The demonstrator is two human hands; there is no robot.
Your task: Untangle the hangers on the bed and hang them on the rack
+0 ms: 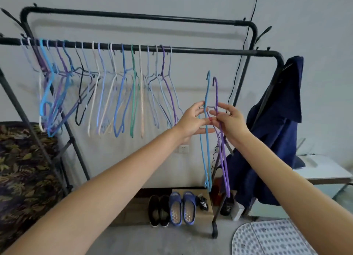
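Note:
Two thin hangers are held upright in front of the black rack (210, 51), below its front rail. My left hand (193, 121) pinches the neck of the light blue hanger (207, 94). My right hand (228, 120) pinches the purple hanger (222, 145) just beside it. Their hooks point up, side by side, and the two hands touch at the fingertips. Several coloured hangers (107, 90) hang in a row along the left and middle of the front rail. The right end of that rail is bare.
A navy garment (275, 132) drapes over the rack's right post. Black shoes (159, 210) and blue slippers (182, 208) stand on the floor under the rack. A leaf-patterned bed cover (23, 174) lies at the left, a white table (322, 170) at the right.

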